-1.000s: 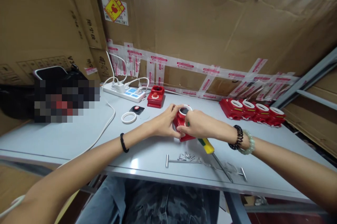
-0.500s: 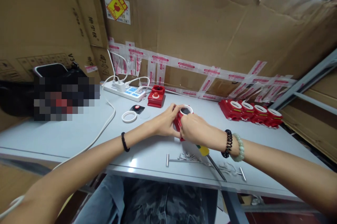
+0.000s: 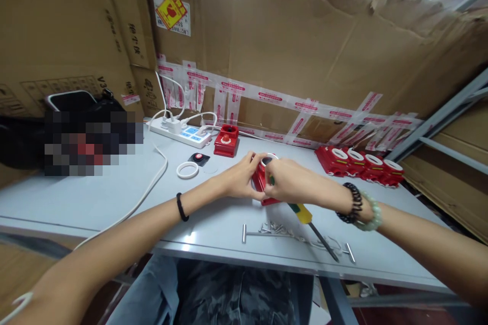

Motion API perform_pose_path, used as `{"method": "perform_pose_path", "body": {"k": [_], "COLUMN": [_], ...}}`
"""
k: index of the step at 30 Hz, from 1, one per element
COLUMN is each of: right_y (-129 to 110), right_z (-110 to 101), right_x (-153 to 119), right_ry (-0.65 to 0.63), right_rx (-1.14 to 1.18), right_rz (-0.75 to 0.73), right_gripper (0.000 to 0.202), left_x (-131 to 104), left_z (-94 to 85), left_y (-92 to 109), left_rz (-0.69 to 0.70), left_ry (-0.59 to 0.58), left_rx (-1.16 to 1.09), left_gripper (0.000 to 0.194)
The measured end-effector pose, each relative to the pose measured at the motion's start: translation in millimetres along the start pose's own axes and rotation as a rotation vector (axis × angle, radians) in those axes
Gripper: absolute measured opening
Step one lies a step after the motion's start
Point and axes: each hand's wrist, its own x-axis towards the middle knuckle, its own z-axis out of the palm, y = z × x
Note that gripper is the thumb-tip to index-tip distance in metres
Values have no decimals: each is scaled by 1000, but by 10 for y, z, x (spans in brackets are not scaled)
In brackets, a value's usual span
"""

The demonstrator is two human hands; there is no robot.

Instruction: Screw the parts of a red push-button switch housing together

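A red housing (image 3: 258, 179) with a white ring round its dark opening stands on the table in front of me. My left hand (image 3: 244, 176) grips it from the left side. Curled over its right side is my right hand (image 3: 285, 180), closed, and a green bit shows between its fingers. A screwdriver (image 3: 304, 214) with a yellow and green handle comes out beneath my right hand, its shaft pointing toward the lower right; the handle's end is hidden by the hand. Small screws (image 3: 271, 227) lie in a heap near the table's front edge.
A T-ended metal bar (image 3: 244, 233) lies beside the screws. Further back are a red box (image 3: 226, 140), a white power strip (image 3: 181, 133), a white ring (image 3: 187, 170) and a black disc piece (image 3: 199, 158). Several red housings (image 3: 358, 163) stand in a row at right. Cardboard (image 3: 267, 35) walls the back.
My right hand has shifted a little to the right and its wrist has turned. The screwdriver has moved slightly right, with more of its handle showing. My left hand keeps its hold.
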Motion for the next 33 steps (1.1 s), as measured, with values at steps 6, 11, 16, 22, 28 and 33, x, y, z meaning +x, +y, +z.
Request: {"method": "perform_pose_path", "body": {"k": [6, 11, 16, 22, 28, 33], "right_y": [110, 135, 211, 443, 743, 872], "right_z": [243, 429, 426, 259, 97, 208], "right_x": [-230, -311, -367, -444, -378, -208], "right_ry": [-143, -90, -50, 37, 215, 498], "right_rx": [101, 167, 195, 333, 566, 387], "right_rz": [-6, -67, -51, -39, 63, 105], "right_gripper": [12, 14, 16, 20, 26, 29], "left_x": [-18, -6, 16, 60, 106, 128], "left_z": [-9, 0, 13, -14, -122, -252], "left_y": [-23, -4, 5, -21, -51, -202], "left_rz": [-33, -46, -79, -224, -369, -602], "left_ry": [-7, 11, 33, 55, 125, 220], "left_rx": [7, -6, -64, -230, -508, -768], "left_gripper": [98, 98, 95, 91, 73, 65]}}
